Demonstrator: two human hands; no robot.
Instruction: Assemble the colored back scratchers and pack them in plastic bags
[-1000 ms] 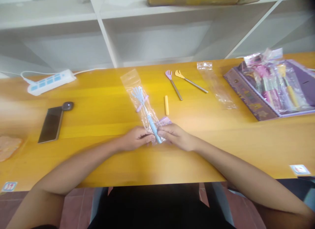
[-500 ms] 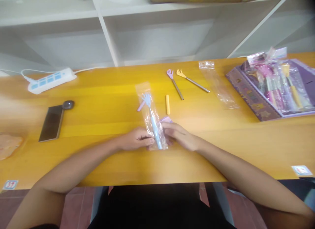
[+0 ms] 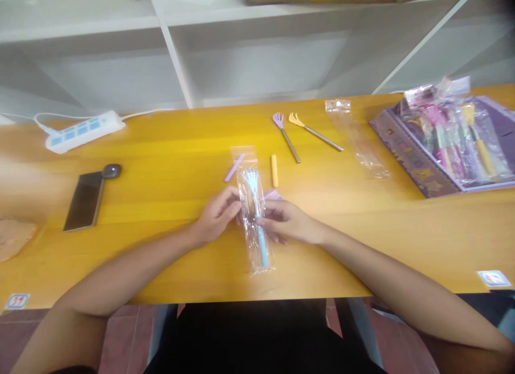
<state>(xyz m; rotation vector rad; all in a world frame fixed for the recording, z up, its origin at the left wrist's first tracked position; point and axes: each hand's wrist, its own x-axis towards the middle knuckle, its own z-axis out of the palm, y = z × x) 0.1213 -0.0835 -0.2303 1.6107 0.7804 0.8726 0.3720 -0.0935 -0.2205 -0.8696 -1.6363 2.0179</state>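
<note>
A clear plastic bag [image 3: 246,224] with a blue hand-shaped scratcher [image 3: 261,244] inside is held over the table. My left hand [image 3: 217,215] pinches the bag's left edge. From the right, my right hand [image 3: 292,221] grips the bag with the thumb over the scratcher's shaft. A purple tube [image 3: 234,168] and a yellow tube [image 3: 274,171] lie beyond the hands. Farther back are a purple scratcher [image 3: 290,145] and a yellow scratcher [image 3: 323,138], both with bare metal rods. Partly behind my right hand is a small purple item [image 3: 273,195].
An empty clear bag [image 3: 358,140] lies right of the scratchers. A purple display box [image 3: 418,154] holding several bagged scratchers stands at the right. At the left are a power strip [image 3: 86,131], a phone [image 3: 83,201] and a dark mouse-like object [image 3: 111,171].
The bagged blue scratcher has moved toward me and slightly right, uncovering the purple tube. My left hand has shifted up the bag, and my right thumb now lies over its front.
</note>
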